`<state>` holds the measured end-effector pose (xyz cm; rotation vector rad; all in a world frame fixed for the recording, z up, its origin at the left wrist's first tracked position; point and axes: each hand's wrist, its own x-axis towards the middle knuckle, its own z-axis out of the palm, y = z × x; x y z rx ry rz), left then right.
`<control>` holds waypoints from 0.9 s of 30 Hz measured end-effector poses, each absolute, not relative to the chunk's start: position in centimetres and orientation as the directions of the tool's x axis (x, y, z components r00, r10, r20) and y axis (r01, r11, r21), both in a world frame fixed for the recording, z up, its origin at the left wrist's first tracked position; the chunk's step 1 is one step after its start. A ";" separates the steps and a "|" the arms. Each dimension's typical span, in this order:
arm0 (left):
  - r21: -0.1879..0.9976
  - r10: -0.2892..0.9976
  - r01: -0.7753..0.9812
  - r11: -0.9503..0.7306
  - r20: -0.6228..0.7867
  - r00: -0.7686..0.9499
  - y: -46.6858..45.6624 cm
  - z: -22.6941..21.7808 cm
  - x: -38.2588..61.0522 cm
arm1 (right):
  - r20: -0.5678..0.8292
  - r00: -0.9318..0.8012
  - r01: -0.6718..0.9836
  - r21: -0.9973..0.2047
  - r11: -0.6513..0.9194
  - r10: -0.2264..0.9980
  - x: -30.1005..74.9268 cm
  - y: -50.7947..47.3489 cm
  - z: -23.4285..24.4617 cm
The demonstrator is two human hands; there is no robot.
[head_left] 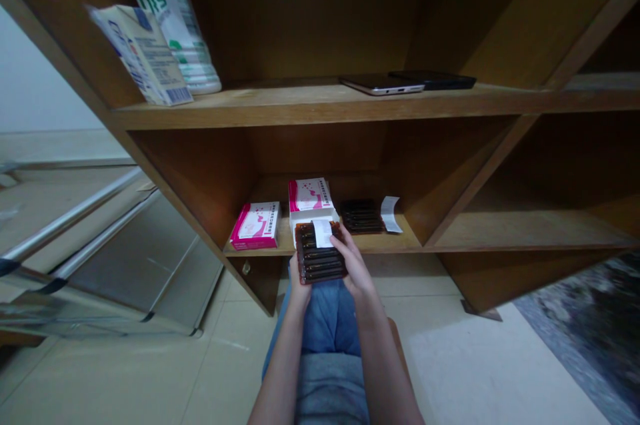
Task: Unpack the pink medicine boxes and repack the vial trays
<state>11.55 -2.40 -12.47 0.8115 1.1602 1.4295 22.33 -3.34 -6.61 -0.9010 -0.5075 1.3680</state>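
Observation:
Between my two hands is a tray of brown vials (pixel 323 263), dark and ribbed, with a white paper slip (pixel 323 233) across its upper part. My left hand (pixel 300 276) grips the tray's left edge from below. On the right side, my right hand (pixel 353 261) holds the tray, its thumb by the paper slip. Just behind the tray, an opened pink and white box (pixel 310 195) rests on the lower shelf. A closed pink and white box (pixel 256 225) lies to its left. Another dark vial tray (pixel 363 217) sits to the right, beside a curled white leaflet (pixel 391 215).
The wooden shelf unit (pixel 320 111) stands in front of me. On its upper shelf are a white and green bottle (pixel 187 45), a carton (pixel 150 58) and two flat dark devices, one a phone (pixel 380 85). A metal-framed rack (pixel 115 251) stands at the left.

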 end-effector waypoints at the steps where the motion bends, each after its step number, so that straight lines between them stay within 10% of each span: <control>1: 0.955 0.975 -0.295 -0.006 -0.060 -0.215 -2.4 -12.6 11.6 | -0.190 0.174 -0.614 -0.788 -0.044 0.966 22.4 -3.3 -6.6; 7: 0.980 0.976 -0.149 -0.135 0.105 -0.191 -2.8 -13.4 11.3 | -0.149 0.167 -0.611 -0.791 -0.016 0.975 22.6 -3.4 -6.3; 20: 0.984 0.993 -0.175 0.016 -0.036 -0.108 -3.7 -13.6 11.3 | -0.172 0.258 -0.626 -0.779 0.029 0.951 22.1 -3.3 -6.4; 27: 0.965 0.946 -0.093 -0.245 0.217 -0.240 -4.4 -12.2 10.3 | -0.189 0.300 -0.629 -0.776 0.045 0.935 22.1 -3.4 -6.3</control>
